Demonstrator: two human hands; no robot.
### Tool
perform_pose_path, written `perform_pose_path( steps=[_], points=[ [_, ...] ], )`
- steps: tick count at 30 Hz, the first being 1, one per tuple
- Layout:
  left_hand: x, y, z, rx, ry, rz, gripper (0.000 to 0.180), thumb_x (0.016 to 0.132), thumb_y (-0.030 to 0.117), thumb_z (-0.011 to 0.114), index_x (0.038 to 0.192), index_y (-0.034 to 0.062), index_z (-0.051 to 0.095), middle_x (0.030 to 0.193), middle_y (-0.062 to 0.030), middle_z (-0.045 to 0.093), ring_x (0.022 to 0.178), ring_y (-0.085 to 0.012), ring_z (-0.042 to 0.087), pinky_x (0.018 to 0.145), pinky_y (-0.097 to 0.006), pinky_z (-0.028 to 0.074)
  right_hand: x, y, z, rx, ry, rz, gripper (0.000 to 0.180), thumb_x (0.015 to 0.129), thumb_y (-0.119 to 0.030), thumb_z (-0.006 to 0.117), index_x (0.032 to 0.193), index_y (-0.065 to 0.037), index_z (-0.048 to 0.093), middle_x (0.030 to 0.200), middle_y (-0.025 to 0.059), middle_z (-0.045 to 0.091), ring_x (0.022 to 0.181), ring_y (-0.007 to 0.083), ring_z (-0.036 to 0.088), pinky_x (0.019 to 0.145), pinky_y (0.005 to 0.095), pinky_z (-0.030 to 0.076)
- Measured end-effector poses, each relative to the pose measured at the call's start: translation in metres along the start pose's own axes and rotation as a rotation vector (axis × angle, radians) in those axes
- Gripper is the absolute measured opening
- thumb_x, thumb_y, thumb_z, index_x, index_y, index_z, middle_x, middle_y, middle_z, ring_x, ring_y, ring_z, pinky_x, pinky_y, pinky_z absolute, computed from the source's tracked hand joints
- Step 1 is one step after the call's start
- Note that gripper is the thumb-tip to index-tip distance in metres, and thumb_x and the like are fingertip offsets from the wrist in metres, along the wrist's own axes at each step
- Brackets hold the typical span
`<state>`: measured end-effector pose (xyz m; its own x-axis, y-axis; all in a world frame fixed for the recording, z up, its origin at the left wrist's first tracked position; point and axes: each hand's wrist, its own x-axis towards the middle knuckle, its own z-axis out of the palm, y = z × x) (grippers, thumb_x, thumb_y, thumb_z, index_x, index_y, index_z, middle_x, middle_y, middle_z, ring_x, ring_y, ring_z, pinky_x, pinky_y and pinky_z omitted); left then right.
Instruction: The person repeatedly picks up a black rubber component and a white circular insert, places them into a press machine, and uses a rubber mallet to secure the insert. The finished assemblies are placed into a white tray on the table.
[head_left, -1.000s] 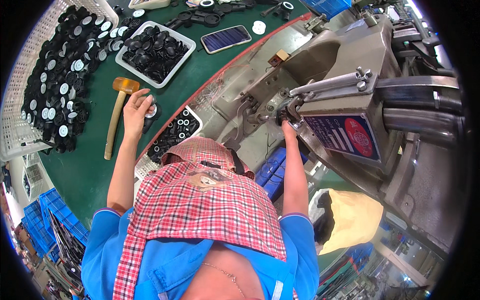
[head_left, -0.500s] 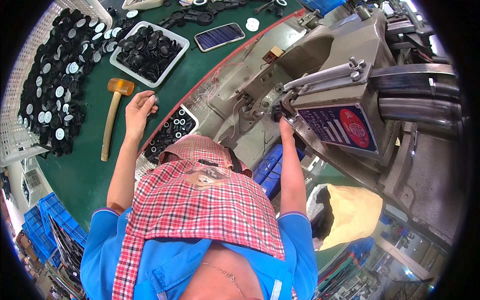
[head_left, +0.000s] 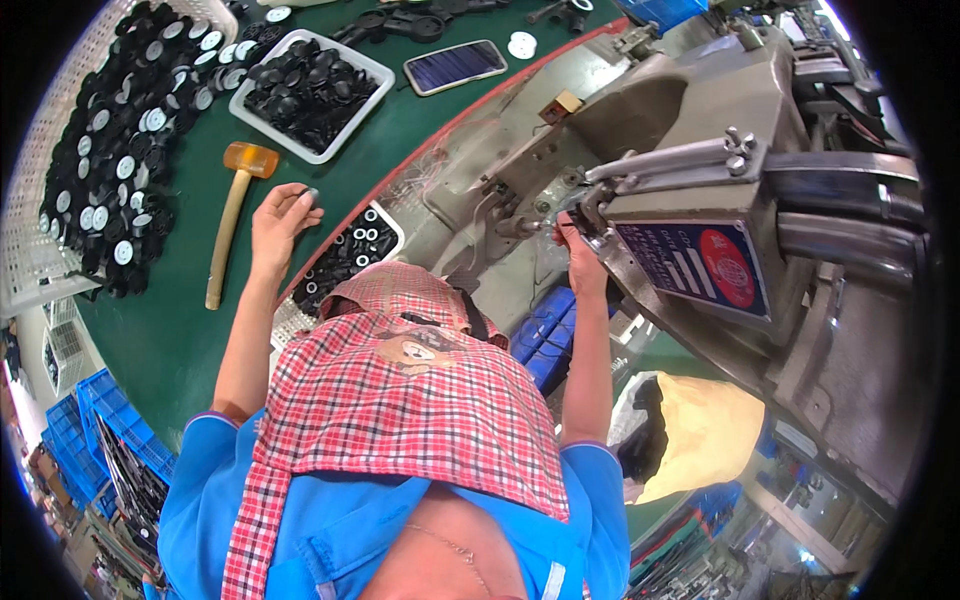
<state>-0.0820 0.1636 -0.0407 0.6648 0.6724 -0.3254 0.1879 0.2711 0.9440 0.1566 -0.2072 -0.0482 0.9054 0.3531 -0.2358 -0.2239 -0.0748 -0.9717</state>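
Standing beside this person, the nearest thing I see is the red checked cloth (head_left: 400,400) draped down over the blue shirt, with both arms reaching up and away from it.

The left hand (head_left: 280,222) is loosely curled over the green worktop (head_left: 170,330), and a small dark round part (head_left: 312,193) seems to be pinched at its fingertips; it is too small to be sure. Just beside that hand sits a shallow white tray (head_left: 392,215) of black ring-shaped parts, wedged against the red edge of the machine base. To the left lies a mallet (head_left: 232,220) with an amber head and wooden handle, untouched.

The right hand (head_left: 578,262) is up at the grey press machine (head_left: 700,200), fingers closed around something at the point under the head. What it grips I cannot tell; the hand covers it.

To my eye, doing this well means seating the piece squarely under the head and keeping the right fingers off to the side of the moving part, while the left brings its part across without knocking the tray.

Farther off are a second white tray (head_left: 372,72) heaped with black parts, a dark flat phone (head_left: 455,66), and a white mesh basket (head_left: 45,160) full of black and white discs.
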Motion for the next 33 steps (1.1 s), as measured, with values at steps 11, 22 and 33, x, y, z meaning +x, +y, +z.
perform_pose_path(
  steps=[11,22,33],
  points=[
    [-0.007,0.003,-0.024,-0.04,0.071,-0.039,0.023,0.097,0.02,0.067,0.104,-0.0012,0.063,0.093,-0.0067,0.068,0.081,-0.0111,0.067,0.073,-0.025,0.056,-0.013,-0.019,-0.002,-0.305,-0.075,0.101,0.018,0.098,-0.02,0.065,0.108,-0.005,0.067,0.093,-0.0019,0.064,0.083,0.0069,0.059,0.077,0.0227,0.047],
    [0.001,-0.003,-0.031,0.409,0.183,-0.011,0.027,0.091,0.025,0.073,0.095,-0.0006,0.068,0.076,-0.003,0.068,0.06,-0.0065,0.057,0.053,-0.023,0.045,-0.037,0.043,0.014,-0.717,0.207,-0.302,0.023,0.09,-0.014,0.074,0.105,0.003,0.071,0.079,0.0085,0.068,0.068,0.0132,0.062,0.064,0.0285,0.05],
    [0.0,-0.019,-0.022,0.329,0.313,-0.053,0.031,0.088,0.026,0.076,0.083,-0.0029,0.067,0.065,-0.0049,0.065,0.055,-0.008,0.057,0.05,-0.025,0.045,0.003,0.026,0.261,-0.364,-0.751,-0.652,0.057,0.077,-0.012,0.079,0.129,-0.003,0.056,0.116,0.0165,0.064,0.109,0.0361,0.06,0.091,0.0437,0.05]
  ],
)
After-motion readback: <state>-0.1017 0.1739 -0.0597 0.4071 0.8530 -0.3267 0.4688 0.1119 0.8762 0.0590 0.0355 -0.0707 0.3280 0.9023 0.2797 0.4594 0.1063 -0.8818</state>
